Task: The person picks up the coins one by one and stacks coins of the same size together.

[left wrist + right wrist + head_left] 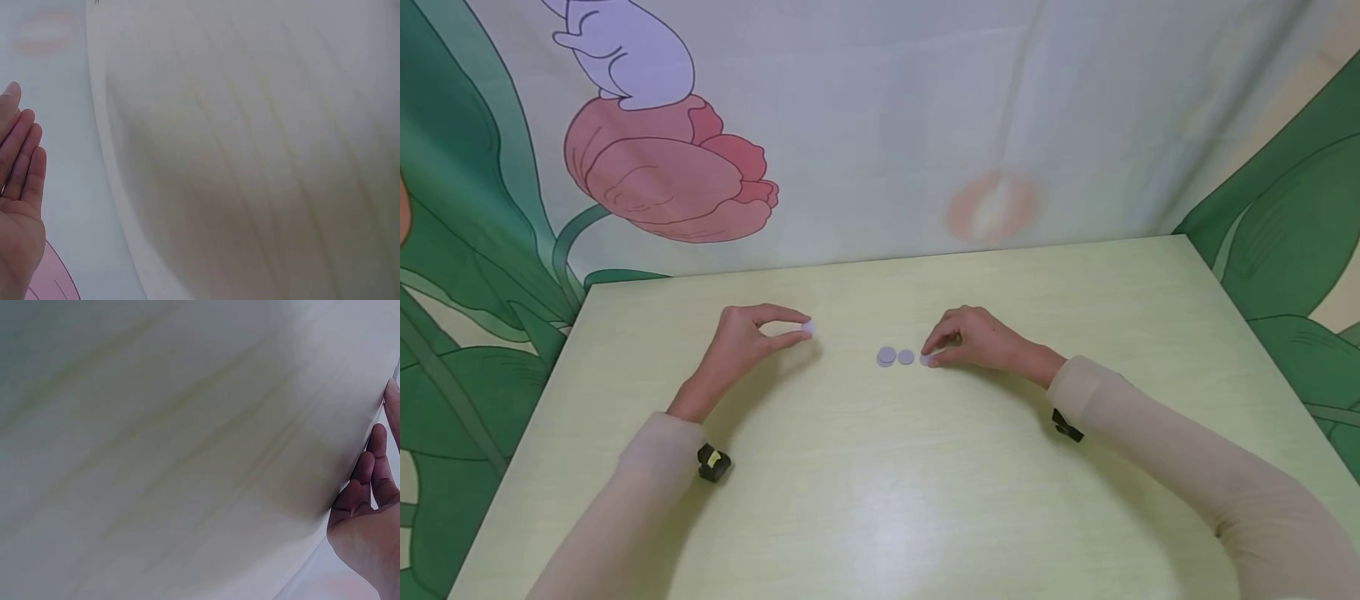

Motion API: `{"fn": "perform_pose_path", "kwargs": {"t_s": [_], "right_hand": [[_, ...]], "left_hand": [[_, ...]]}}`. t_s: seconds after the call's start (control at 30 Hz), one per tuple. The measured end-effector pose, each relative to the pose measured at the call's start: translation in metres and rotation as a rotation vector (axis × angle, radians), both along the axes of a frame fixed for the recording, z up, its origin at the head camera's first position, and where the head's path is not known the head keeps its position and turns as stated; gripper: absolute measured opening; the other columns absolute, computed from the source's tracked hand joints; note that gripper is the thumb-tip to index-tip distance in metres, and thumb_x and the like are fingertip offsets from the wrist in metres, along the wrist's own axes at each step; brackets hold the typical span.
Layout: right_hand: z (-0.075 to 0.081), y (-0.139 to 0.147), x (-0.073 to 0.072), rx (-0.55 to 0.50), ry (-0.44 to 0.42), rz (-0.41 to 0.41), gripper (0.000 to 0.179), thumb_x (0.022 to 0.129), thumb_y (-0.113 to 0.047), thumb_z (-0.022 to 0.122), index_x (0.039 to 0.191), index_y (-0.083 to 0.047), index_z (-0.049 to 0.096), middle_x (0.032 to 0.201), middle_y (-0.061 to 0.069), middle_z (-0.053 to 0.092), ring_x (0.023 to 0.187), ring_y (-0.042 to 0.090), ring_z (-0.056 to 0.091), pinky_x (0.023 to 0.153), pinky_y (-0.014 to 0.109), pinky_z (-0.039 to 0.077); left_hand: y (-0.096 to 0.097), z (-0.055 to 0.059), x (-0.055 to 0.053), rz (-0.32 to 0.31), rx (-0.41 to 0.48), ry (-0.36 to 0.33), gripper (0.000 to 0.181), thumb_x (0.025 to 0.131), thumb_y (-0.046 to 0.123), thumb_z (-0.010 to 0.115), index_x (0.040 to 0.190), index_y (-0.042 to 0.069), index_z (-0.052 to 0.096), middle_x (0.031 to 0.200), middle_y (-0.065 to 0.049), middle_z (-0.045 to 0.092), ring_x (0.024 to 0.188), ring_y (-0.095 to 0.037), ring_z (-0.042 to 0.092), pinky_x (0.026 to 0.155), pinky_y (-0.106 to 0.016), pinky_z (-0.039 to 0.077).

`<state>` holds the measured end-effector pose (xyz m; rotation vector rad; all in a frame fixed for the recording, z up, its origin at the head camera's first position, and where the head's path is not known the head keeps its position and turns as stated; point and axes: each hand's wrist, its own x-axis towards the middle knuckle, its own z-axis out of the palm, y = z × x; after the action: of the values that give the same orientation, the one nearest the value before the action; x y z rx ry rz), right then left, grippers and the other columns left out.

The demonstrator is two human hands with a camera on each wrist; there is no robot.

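Between thumb and fingertip my left hand (747, 337) pinches a small pale round disc (808, 327), held a little above the table. My right hand (976, 337) has thumb and fingers on another pale disc (926, 360) at the tabletop, its edge partly covered by the fingertips. Just left of that lies a single flat disc (906, 357). Further left, two overlapping discs (887, 355) lie one partly on the other. In the left wrist view the left hand (22, 187) shows at the edge; the right hand (369, 494) shows likewise in the right wrist view. Neither wrist view shows a disc.
The light wooden table (880, 467) ends at a back edge against a pale curtain (880, 125) printed with flowers and a rabbit. A small black device is strapped at the left wrist (713, 462) and another at the right wrist (1067, 425).
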<state>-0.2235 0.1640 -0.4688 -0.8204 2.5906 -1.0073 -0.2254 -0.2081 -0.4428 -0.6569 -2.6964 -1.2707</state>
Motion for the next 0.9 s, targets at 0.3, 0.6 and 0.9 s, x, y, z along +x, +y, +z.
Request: {"fn": "perform_pose_path", "kwargs": {"t_s": [0.3, 0.6, 0.9], "right_hand": [[0.001, 0.000, 0.001, -0.006, -0.009, 0.003, 0.014, 0.086, -0.022, 0.084, 0.100, -0.020, 0.082, 0.095, -0.005, 0.068, 0.094, 0.015, 0.059, 0.087, 0.036, 0.045], [0.000, -0.001, -0.001, -0.006, -0.017, 0.005, 0.013, 0.086, -0.022, 0.084, 0.099, -0.021, 0.082, 0.094, -0.007, 0.068, 0.093, 0.014, 0.059, 0.085, 0.034, 0.046], [0.003, -0.001, 0.001, -0.003, -0.017, -0.001, 0.014, 0.086, -0.020, 0.084, 0.100, -0.019, 0.082, 0.095, -0.005, 0.068, 0.093, 0.016, 0.059, 0.085, 0.035, 0.046]], "left_hand": [[0.022, 0.000, -0.003, -0.063, 0.020, -0.041, 0.025, 0.081, 0.024, 0.088, 0.103, 0.013, 0.082, 0.100, -0.006, 0.078, 0.104, -0.027, 0.072, 0.095, -0.049, 0.052], [0.035, 0.001, -0.002, -0.085, 0.004, -0.039, 0.023, 0.080, 0.019, 0.088, 0.101, 0.011, 0.082, 0.099, -0.003, 0.078, 0.103, -0.025, 0.072, 0.093, -0.047, 0.054], [0.038, -0.001, -0.004, -0.088, -0.013, -0.034, 0.021, 0.080, 0.019, 0.088, 0.099, 0.011, 0.082, 0.097, -0.004, 0.078, 0.102, -0.028, 0.072, 0.093, -0.047, 0.054]]}}
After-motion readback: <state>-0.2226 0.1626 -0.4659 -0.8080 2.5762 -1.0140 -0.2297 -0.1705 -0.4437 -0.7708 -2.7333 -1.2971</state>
